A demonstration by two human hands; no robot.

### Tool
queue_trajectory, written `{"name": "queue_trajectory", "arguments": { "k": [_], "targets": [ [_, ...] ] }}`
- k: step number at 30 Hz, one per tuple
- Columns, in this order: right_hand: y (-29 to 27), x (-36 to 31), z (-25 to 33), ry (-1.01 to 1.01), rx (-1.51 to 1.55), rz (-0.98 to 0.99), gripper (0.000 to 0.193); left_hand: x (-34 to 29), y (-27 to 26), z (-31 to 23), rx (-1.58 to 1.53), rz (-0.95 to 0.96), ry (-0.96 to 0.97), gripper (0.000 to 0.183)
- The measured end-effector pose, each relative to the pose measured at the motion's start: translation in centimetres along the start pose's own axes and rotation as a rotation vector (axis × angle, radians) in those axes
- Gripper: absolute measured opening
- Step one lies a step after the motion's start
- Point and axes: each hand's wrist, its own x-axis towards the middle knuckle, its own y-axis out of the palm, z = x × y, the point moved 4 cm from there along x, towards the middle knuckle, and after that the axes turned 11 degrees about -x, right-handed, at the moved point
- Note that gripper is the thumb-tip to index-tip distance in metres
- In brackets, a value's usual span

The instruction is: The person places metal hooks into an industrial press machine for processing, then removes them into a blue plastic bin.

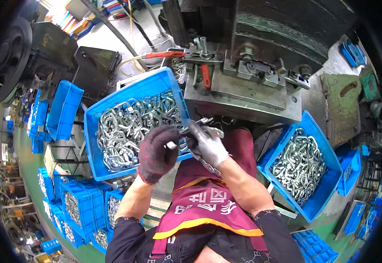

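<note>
My left hand (pixel 159 151), in a dark knitted glove, is closed around a bent steel piece (pixel 170 145) whose end sticks out by the thumb. Close beside it, my right hand (pixel 209 147), in a pale grey glove with dark fingers, grips several bent steel rods (pixel 216 131); their ends poke out above and below the palm. Both hands are over the right near corner of a blue crate (pixel 90 142) heaped with shiny bent steel rods (pixel 134 120). How the fingers wrap the pieces is partly hidden.
A press with a steel die bed (pixel 252 90) stands just ahead. Red-handled tools (pixel 206 76) lie on its left side. To my right sits another blue crate (pixel 331 179) full of bent rods. Stacked blue crates (pixel 83 197) stand at the lower left.
</note>
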Motion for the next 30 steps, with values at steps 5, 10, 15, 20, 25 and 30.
{"name": "queue_trajectory", "arguments": {
  "k": [5,10,15,20,25,30],
  "targets": [
    [0.9,1.0,-2.0,0.164,0.549,-0.007,0.029,-3.3,1.8,2.9,-0.270,-0.277,-0.451,0.020],
    [-2.2,0.0,2.7,0.262,0.499,-0.279,0.020,-2.2,2.0,3.0,-0.357,-0.472,-0.498,0.017],
    [-5.6,-0.3,1.7,0.317,0.625,-0.455,0.018,-2.1,0.0,5.2,-0.215,-0.548,-0.609,0.026],
    [-12.3,-0.6,-1.8,0.311,0.672,-0.657,0.026,-4.9,-2.0,7.5,-0.414,-0.632,-0.842,0.032],
    [-16.8,2.1,-4.6,0.449,0.643,-0.880,0.039,-4.9,-0.3,6.2,-0.483,-0.583,-0.853,0.031],
    [-17.0,3.9,-4.4,0.361,0.709,-0.926,0.033,-4.0,0.7,5.1,-0.556,-0.569,-0.855,0.030]
  ]
}}
